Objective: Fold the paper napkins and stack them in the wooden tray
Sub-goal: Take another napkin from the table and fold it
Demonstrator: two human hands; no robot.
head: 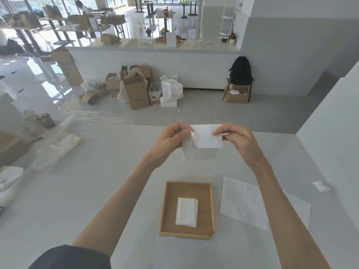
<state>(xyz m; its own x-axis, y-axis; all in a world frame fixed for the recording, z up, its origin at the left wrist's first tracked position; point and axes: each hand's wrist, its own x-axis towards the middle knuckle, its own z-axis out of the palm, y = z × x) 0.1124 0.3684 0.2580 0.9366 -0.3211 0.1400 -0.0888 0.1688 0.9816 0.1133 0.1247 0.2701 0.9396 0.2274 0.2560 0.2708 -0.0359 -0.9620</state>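
Both hands, left (pixel 171 138) and right (pixel 235 135), pinch a half-folded napkin (pixel 206 139) above the bench (pixel 97 191); match corners squarely, I judge, before creasing for the tray (pixel 169 206).

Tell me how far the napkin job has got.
Done: a folded stack lies in the tray. In hand: the left hand and right hand pinch one napkin in the air, half folded. Left: finish that one, stack it, then fold the flat napkin lying right of the tray.
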